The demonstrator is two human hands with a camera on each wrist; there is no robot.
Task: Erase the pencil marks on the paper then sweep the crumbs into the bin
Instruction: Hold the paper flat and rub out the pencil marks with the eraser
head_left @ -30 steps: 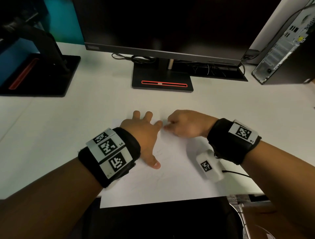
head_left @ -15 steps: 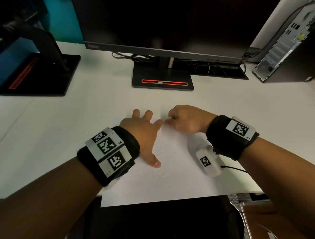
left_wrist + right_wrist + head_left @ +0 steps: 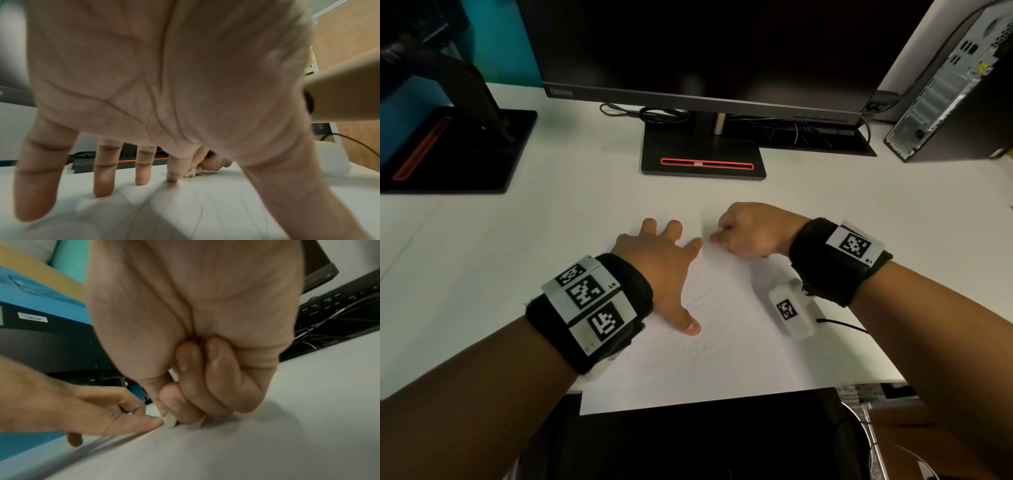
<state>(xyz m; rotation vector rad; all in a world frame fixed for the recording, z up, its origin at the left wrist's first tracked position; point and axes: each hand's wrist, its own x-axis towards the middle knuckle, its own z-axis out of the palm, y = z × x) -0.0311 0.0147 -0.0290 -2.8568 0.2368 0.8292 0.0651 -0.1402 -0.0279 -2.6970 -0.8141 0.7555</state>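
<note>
eraser worked at the far edge of a pinned sheet

the right hand (image 3: 751, 230) is curled tight, and a small pale eraser (image 3: 170, 420) is pinched between its thumb and fingertips, with the rounded tip set down on the paper (image 3: 736, 346). the left hand (image 3: 659, 270) is laid flat with fingers spread and straight; nothing is gripped by it, and the paper is pressed to the worktop (image 3: 517, 246) under its fingertips. its index finger is seen just beside the eraser, touching or nearly so.

the eraser is judged small, light and slightly rubbery; so little of it shows past the fingers that it is best kept pinched low, near the tip. the paper is thin, limp and easily creased, so it is best held flat close to the rubbed spot, as is being done. faint pencil marks (image 3: 702, 308) are visible across the middle of the sheet, so the erasing is judged far from finished.

the eraser is being worked near the far edge of the paper, where a stroke outward could catch and fold it. the near edge overhangs the worktop's front edge. open worktop lies to the left and right of the sheet. a monitor stand (image 3: 703, 154) is set well beyond it. no bin can be made out with certainty.
</note>
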